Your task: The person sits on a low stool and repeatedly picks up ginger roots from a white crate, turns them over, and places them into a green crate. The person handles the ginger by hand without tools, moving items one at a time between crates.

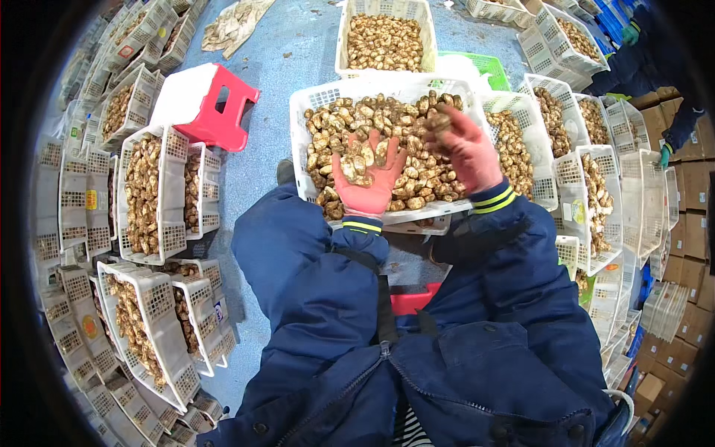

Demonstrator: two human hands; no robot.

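In front of me a white plastic crate (298, 134) is filled with knobbly brown tubers (408, 179). My left hand (366, 185), in a pink glove, is palm up inside it, fingers spread and curved under a few pale, dirt-flecked tubers (357, 165) that it holds. To its right, my right hand (469, 149), also gloved in pink, is raised over the heap, its fingers around a brown tuber (439, 123), slightly blurred.
Crates of tubers (139, 190) line both sides and another (383, 41) stands beyond. A red-and-white stool (223, 134) is at left on the blue floor (264, 86). Cardboard boxes (694, 246) and a co-worker's dark sleeve and green glove (665, 155) are at right.
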